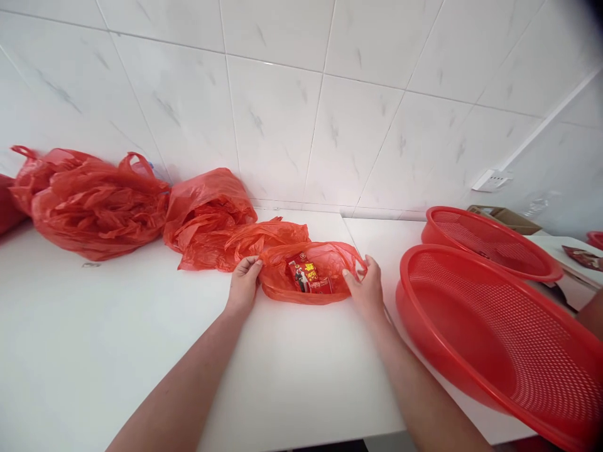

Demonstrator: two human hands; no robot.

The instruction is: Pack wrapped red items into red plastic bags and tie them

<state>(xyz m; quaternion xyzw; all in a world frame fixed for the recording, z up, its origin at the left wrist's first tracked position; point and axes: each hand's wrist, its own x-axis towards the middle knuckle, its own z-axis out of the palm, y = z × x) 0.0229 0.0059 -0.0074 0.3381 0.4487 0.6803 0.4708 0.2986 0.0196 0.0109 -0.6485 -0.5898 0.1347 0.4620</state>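
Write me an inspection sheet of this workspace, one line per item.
Surface: white table, with a joint beyond the open bag; small clear scrap on the left.
Things: the open bag, red, with packets inside.
Clutter: crumpled red bags on the left; red baskets and a box on the right.
Hands: left hand pinches the open bag's left edge; right hand holds its right edge.
Cables: nothing seen.
Surroundings: tiled wall with a socket; part of another person's arm at the right edge.
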